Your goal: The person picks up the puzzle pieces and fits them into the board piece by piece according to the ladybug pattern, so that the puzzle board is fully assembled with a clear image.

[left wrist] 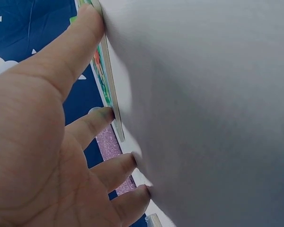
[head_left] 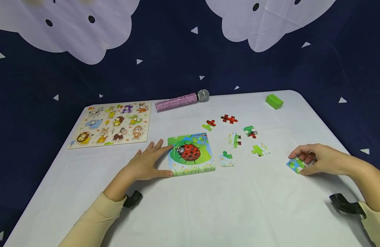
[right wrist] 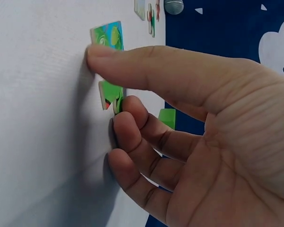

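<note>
A square ladybug puzzle board lies in the middle of the table in the head view. My left hand rests at its left edge with spread, straight fingers; the thumb and index finger touch the board, as the left wrist view also shows. Off to the right, my right hand pinches a blue and green jigsaw piece between thumb and fingers, low over the tabletop. In the right wrist view the thumb covers the middle of this piece.
Several loose jigsaw pieces, one of them red, lie between the board and my right hand. An animal peg puzzle is at the back left. Behind the board lies a pink glittery microphone. A green block sits at the back right.
</note>
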